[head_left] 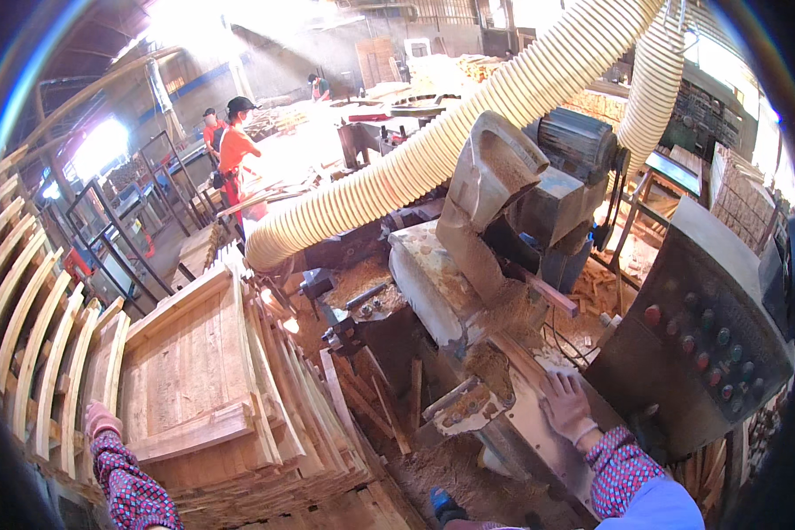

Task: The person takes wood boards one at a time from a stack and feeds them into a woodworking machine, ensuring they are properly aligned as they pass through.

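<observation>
My left hand (102,419), in a pale glove, is closed around the near end of a wooden slat (115,364) at the left side of a wood stack. My right hand (567,408) lies flat with fingers stretched, on the machine's feed bed (539,435). Just beyond its fingertips, a wooden strip (518,356) runs along the bed into the machine. A sawdust-covered metal hood (477,212) rises above the cutting area, whose inside is hidden. Panelled wooden frames (185,380) are piled beside my left hand.
A ribbed cream hose (415,172) arches across the middle. To the right stands a control panel (702,327) with several buttons. Curved slats (26,327) line the far left. Offcuts (389,411) and sawdust litter the floor. Several people in the background include one in orange (237,150).
</observation>
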Available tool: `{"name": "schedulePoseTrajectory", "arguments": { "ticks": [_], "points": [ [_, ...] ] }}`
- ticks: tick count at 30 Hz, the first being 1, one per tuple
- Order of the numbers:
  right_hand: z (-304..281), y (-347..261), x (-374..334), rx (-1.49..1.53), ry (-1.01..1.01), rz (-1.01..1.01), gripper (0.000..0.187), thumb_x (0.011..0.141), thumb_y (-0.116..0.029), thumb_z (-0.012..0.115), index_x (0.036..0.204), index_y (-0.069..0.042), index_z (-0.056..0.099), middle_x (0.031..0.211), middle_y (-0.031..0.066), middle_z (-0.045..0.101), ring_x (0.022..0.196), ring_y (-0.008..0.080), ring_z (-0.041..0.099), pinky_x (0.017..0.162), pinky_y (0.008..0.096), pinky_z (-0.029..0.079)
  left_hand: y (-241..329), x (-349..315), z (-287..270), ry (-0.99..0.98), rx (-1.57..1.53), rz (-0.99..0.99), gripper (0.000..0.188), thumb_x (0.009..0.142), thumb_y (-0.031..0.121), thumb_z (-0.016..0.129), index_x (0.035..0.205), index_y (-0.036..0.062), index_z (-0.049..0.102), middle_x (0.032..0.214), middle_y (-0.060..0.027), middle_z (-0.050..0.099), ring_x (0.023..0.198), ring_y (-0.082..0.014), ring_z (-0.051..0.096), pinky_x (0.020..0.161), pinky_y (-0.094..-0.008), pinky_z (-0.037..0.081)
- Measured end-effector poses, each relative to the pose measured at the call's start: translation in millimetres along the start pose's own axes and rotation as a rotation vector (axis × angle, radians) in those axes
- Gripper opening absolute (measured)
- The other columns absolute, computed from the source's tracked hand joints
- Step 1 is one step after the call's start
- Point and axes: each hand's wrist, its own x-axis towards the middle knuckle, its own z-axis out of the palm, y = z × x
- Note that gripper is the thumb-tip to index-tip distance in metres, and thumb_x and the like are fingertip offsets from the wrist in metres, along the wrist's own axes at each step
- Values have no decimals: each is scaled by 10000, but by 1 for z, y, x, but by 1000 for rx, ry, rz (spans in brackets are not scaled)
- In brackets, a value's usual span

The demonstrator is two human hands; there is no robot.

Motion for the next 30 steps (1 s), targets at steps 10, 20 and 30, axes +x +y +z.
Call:
{"name": "schedulePoseTrajectory", "arguments": {
  "ticks": [10, 20, 30],
  "points": [
    [-53, -86, -23, 950, -116, 126, 529, 929, -259, 602, 1383, -10, 494, 1335, 250, 563, 1242, 387, 539, 1070, 426, 416, -18, -209, -70, -441, -1330, 550, 284, 692, 91, 681, 963, 8, 668, 739, -65, 630, 628, -175, 609, 562, -310, 507],
    [-172, -152, -133, 1393, -363, -131, 964, 853, -287, 758, 1543, 0, 149, 1377, 289, 494, 1219, 319, 560, 1022, 389, 455, 98, -641, 24, -1136, -2093, 310, 385, 922, 314, 687, 1141, 11, 596, 919, -96, 676, 805, -214, 673, 717, -346, 575],
    [-89, 25, -378, 307, -170, 190, 665, 780, -287, 660, 1316, 55, 463, 1246, 296, 549, 1135, 451, 561, 976, 527, 445, 124, -775, 93, -1338, -1823, 331, 374, 987, 323, 590, 1151, -10, 553, 974, -112, 638, 778, -188, 646, 660, -351, 605]
  ]
}}
